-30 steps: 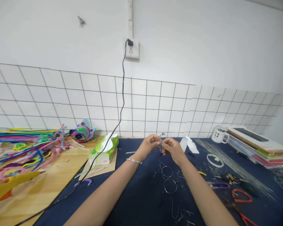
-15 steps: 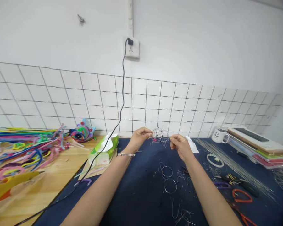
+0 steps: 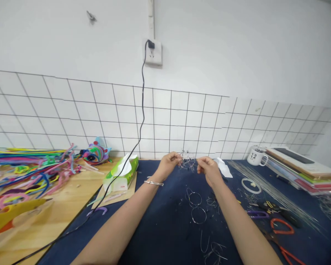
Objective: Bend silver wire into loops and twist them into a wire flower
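A small, tangled wire frame (image 3: 188,162) is held up over the far part of the dark blue cloth (image 3: 157,228), between the two hands. On one side, it is pinched by the fingers of the left hand (image 3: 168,165). The fingers of the right hand (image 3: 209,170) are closed in a pinch right by its other side — it cannot be told if a bit of wire is caught there. A shiny bracelet (image 3: 153,183) is worn on the left wrist.

Two round wire loops (image 3: 199,215) are laid on the cloth, nearer than the hands. To the right, a white ring (image 3: 251,186), long straight wires (image 3: 273,191) and red-handled scissors (image 3: 283,226) are spread out. A white mug (image 3: 255,156) is set beside a stack of books and papers (image 3: 300,165).

To the left, a green tissue pack (image 3: 121,176) is seen, crossed by a black cord (image 3: 142,127). On the wooden tabletop (image 3: 84,186), lots of bright pipe cleaners (image 3: 35,169) are heaped — a yellow glue gun (image 3: 15,213) is seen near them.
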{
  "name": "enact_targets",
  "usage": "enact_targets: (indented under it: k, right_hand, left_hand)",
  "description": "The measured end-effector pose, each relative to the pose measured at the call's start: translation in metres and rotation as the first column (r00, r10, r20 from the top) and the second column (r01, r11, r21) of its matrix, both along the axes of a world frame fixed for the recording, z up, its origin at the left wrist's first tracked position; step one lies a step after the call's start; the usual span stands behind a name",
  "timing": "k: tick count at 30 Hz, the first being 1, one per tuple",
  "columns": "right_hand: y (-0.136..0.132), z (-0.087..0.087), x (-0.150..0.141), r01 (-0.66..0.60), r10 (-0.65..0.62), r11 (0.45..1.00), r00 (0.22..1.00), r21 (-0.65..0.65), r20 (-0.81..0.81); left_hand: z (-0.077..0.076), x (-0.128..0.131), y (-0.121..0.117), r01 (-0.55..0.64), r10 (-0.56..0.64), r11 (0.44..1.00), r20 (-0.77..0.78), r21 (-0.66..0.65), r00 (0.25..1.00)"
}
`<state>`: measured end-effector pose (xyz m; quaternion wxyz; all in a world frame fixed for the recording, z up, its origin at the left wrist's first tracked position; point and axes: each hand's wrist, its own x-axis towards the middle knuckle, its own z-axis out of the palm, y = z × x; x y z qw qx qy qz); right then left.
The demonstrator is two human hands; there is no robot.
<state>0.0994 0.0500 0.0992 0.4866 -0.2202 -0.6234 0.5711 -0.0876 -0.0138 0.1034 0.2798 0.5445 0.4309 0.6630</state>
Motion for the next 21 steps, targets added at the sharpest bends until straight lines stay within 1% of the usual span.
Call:
enact_targets:
  k: [2,4,7,10,12,14,19,21]
  right_hand:
    - [0.005,0.003,0.006,0.034,-0.034,0.999,0.999,-0.009,-0.021]
    - [0.009,0.004,0.01,0.041,-0.042,0.999,0.999,-0.017,-0.034]
    - [0.011,0.004,0.011,0.042,-0.043,0.999,0.999,-0.027,-0.024]
    - [0.009,0.003,0.008,0.055,-0.056,0.998,0.998,-0.018,-0.013]
    - [0.005,0.003,0.005,0.056,-0.056,0.998,0.998,-0.019,-0.035]
    - [0.0,0.004,0.002,0.027,-0.03,0.999,0.997,-0.046,-0.069]
    - [-0.01,0.006,-0.003,-0.143,0.123,0.979,0.983,-0.148,-0.139]
    - [-0.01,0.006,-0.003,-0.172,0.147,0.97,0.978,-0.173,-0.146]
  left_hand:
    - [0.002,-0.01,0.001,-0.028,0.028,1.0,-0.014,0.003,1.0]
    - [0.003,-0.017,0.002,-0.043,0.043,0.999,-0.031,0.0,0.999]
    - [0.004,-0.019,0.002,-0.038,0.037,0.999,-0.03,-0.01,0.999]
    - [0.004,-0.015,0.001,-0.002,0.002,1.0,0.042,-0.005,0.999]
    - [0.004,-0.011,0.0,0.038,-0.038,0.999,0.11,0.006,0.993]
    - [0.004,-0.008,-0.002,0.075,-0.077,0.997,0.163,0.014,0.984]
    - [0.002,0.0,-0.005,0.191,-0.187,0.982,0.256,0.012,0.948]
    - [0.002,0.002,-0.006,0.213,-0.208,0.977,0.274,0.015,0.939]
